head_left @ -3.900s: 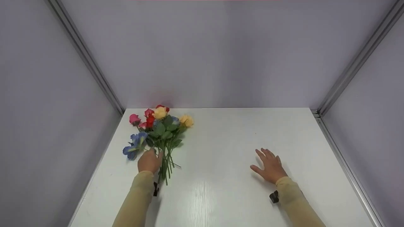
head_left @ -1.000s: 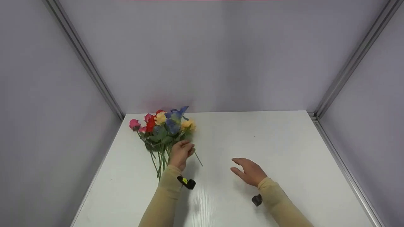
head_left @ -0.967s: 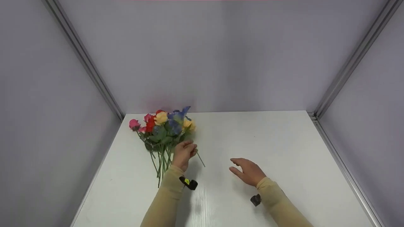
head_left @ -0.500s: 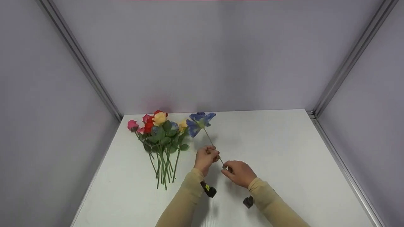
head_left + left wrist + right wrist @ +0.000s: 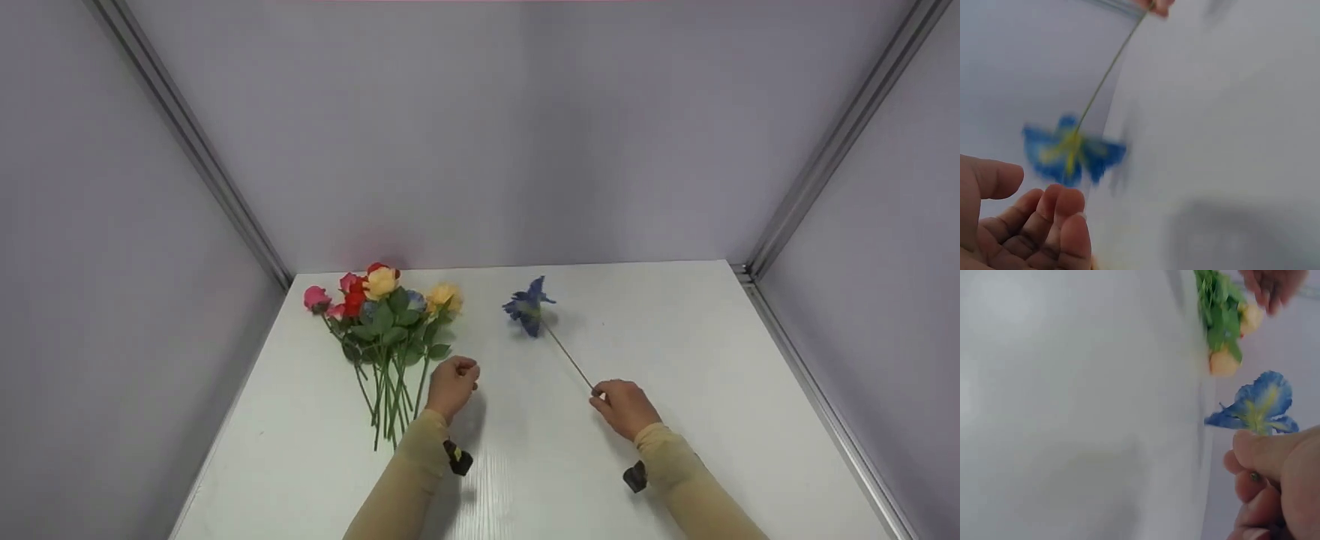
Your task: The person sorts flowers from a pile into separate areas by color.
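Blue flower point(image 5: 528, 307) now farther right; right hand point(image 5: 627, 407) pinches stem point(image 5: 568, 356), seemingly near end; left hand point(image 5: 452, 388) released, loosely curled.

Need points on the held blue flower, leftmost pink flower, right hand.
Held blue flower point(image 5: 528, 308), head view: on the petals.
Leftmost pink flower point(image 5: 316, 298), head view: on the bloom.
Right hand point(image 5: 628, 408), head view: on the back of the hand.

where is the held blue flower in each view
Head: blue flower, slightly right of centre, a little below mid-height.
Left wrist: blue flower, left of centre, blurred, near mid-height.
Right wrist: blue flower, right side, near mid-height.
Shared landmark: the right hand holding it, only partly visible at the left wrist view's top edge.
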`<move>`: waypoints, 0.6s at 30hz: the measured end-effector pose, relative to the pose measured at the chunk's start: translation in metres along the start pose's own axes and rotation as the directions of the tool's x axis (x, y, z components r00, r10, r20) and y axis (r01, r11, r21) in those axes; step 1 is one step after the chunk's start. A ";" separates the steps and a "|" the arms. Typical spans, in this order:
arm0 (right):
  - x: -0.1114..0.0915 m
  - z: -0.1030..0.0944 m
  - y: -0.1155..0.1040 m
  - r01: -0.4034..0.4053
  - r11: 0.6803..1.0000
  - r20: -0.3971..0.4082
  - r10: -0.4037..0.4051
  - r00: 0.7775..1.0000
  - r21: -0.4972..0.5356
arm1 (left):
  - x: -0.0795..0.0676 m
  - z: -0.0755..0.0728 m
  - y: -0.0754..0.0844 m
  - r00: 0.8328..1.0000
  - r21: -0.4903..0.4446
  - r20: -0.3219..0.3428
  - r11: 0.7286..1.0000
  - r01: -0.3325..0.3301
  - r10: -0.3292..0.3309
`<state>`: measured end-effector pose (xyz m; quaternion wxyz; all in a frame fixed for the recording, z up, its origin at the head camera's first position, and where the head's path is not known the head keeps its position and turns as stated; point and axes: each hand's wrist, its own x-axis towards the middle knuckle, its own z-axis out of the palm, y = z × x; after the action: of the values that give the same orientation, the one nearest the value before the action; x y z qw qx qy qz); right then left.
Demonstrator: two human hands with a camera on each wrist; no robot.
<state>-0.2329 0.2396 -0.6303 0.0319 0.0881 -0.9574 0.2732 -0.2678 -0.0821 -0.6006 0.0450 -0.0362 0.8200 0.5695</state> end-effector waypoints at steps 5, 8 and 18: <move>-0.003 -0.014 0.037 -0.086 0.996 0.012 0.086 0.996 0.000 | 0.004 -0.037 -0.028 0.986 0.324 -0.141 0.945 -0.040 0.090; -0.004 -0.021 0.056 -0.135 0.991 0.004 0.135 0.991 -0.004 | 0.004 -0.056 -0.041 0.978 0.457 -0.183 0.890 -0.009 0.103; -0.004 -0.039 0.097 -0.278 0.960 -0.032 0.278 0.960 0.015 | 0.002 -0.078 -0.089 0.971 0.676 -0.207 0.735 0.053 0.120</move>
<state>-0.2468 0.3417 -0.6473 0.0088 -0.0518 -0.9582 0.2813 -0.2621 -0.1858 -0.6567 -0.0530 -0.0700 0.9706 0.2241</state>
